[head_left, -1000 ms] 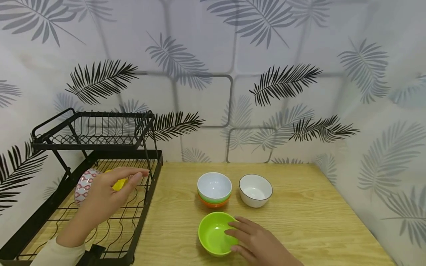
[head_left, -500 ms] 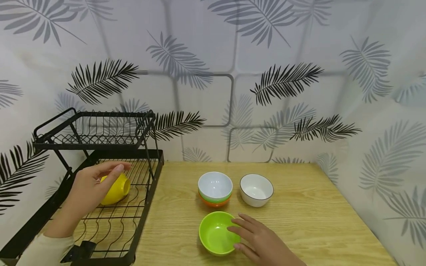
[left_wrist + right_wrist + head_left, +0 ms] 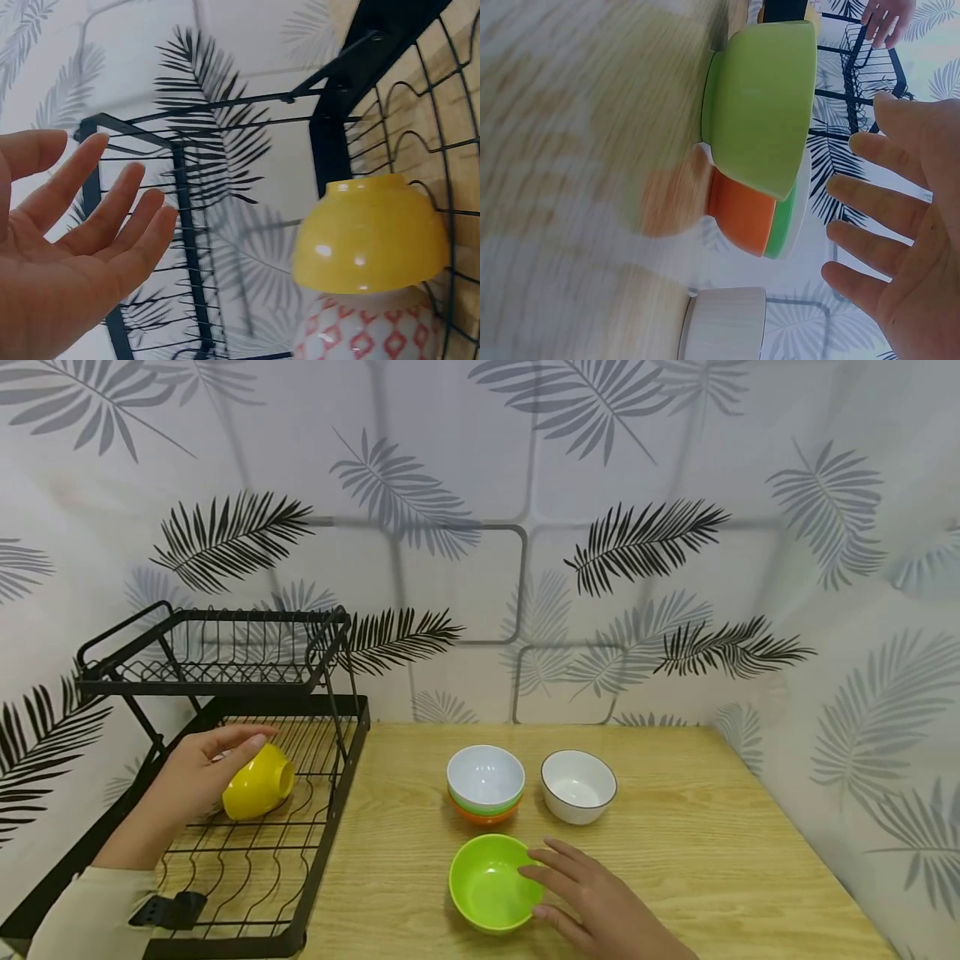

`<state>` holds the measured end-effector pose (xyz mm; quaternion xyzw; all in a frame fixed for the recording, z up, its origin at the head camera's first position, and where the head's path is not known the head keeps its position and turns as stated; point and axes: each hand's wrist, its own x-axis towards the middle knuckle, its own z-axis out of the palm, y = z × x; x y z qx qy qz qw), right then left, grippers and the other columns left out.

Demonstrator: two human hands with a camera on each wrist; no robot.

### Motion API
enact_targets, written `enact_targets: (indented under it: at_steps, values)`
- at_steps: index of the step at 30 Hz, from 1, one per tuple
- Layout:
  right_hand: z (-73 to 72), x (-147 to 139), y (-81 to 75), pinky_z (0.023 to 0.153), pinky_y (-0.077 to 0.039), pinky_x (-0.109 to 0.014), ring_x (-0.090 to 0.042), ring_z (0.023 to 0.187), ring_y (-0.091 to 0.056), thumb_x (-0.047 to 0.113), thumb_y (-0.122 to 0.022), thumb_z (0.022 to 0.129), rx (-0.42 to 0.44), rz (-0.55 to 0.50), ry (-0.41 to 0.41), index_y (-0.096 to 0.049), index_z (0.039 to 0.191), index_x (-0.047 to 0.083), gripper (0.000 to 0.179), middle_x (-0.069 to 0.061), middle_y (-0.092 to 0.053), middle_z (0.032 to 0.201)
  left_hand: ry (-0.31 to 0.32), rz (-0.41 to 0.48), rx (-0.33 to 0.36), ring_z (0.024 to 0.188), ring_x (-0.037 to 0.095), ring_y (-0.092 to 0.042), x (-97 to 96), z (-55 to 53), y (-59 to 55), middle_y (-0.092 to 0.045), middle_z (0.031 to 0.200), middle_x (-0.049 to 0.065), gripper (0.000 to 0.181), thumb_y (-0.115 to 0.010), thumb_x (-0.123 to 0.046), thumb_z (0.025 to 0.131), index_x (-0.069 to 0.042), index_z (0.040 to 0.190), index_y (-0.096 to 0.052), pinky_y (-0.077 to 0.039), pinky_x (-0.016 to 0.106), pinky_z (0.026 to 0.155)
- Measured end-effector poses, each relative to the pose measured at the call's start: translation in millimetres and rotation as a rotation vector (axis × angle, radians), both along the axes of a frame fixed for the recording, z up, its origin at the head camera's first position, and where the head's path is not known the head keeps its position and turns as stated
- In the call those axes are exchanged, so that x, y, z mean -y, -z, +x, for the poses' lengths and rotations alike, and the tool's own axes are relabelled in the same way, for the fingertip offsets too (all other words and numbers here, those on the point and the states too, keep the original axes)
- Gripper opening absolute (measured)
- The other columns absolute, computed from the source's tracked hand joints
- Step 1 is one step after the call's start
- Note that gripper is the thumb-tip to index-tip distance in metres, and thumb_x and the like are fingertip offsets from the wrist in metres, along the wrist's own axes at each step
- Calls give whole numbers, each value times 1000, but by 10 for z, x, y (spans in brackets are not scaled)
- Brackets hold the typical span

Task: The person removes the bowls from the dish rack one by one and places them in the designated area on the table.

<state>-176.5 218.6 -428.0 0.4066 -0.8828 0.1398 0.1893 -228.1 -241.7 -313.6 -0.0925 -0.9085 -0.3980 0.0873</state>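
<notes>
The left hand [image 3: 204, 770], released, is near the yellow bowl [image 3: 258, 783] in the rack [image 3: 255, 947]; the right hand [image 3: 596, 897], also holding nothing, is beside the green bowl [image 3: 491, 887] on the worktop [image 3: 712, 827]. The step seems racking bowls; next probably calls for grasping the green bowl.

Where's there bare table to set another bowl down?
Free: table right of the dark-rimmed white bowl, and the strip between rack and bowl stack. Crowded: behind and right of the lime bowl, by those bowls and the right hand.
</notes>
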Motion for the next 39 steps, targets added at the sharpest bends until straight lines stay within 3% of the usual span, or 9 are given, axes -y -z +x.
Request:
enact_targets:
  at_steps: [4, 9, 15, 21, 29, 33, 39]
  values:
    - [4, -11, -6, 93, -50, -48, -32, 125, -50, 35, -58, 96, 8, -2, 4, -60, 126, 17, 36, -6, -58, 132, 2, 11, 25, 128, 49, -33, 37, -67, 80, -42, 143, 27, 52, -41, -38, 103, -1, 139, -48, -34, 72, 93]
    - [30, -17, -35, 94, -50, -49, -32, 125, -50, 35, -59, 95, 22, -11, 23, -58, 130, 16, 40, -6, -56, 134, -27, 16, 55, 134, 53, -22, 44, -132, 153, -32, 148, 28, 55, -42, -42, 102, -4, 142, -44, -23, 75, 100]
    - [64, -54, -105, 98, -46, -50, -29, 130, -46, 35, -61, 93, 73, -73, 98, -48, 141, 16, 53, -3, -50, 142, -45, 52, 98, 137, 53, -13, 64, -208, 221, -25, 151, 29, 60, -41, -44, 102, -4, 146, -38, -16, 75, 102]
    - [49, -93, -136, 104, -42, -48, -26, 134, -41, 41, -58, 94, 121, -82, 149, -45, 144, 22, 54, 1, -45, 146, -87, 105, 179, 138, 55, -3, 140, -263, 304, -9, 155, 30, 66, -40, -46, 101, -7, 152, -24, -14, 76, 102]
    - [38, -118, -118, 105, -41, -48, -26, 135, -41, 42, -58, 94, 121, -80, 146, -45, 143, 22, 55, 2, -44, 147, -84, 114, 237, 137, 55, -10, 190, -295, 417, -4, 154, 33, 76, -39, -47, 101, -7, 154, -3, -23, 70, 104]
    - [36, -122, -105, 105, -41, -48, -25, 135, -40, 41, -59, 94, 113, -78, 142, -46, 143, 21, 55, 2, -44, 147, -125, 120, 259, 137, 55, -11, 217, -328, 454, -5, 153, 35, 78, -40, -42, 102, -5, 153, 5, -23, 68, 106]
    - [47, -124, -98, 104, -41, -49, -25, 135, -40, 42, -57, 95, 123, -68, 149, -45, 143, 22, 54, 2, -44, 147, -181, 130, 296, 137, 55, -12, 253, -361, 512, -6, 152, 36, 77, -39, -39, 102, 1, 151, 6, -24, 66, 107]
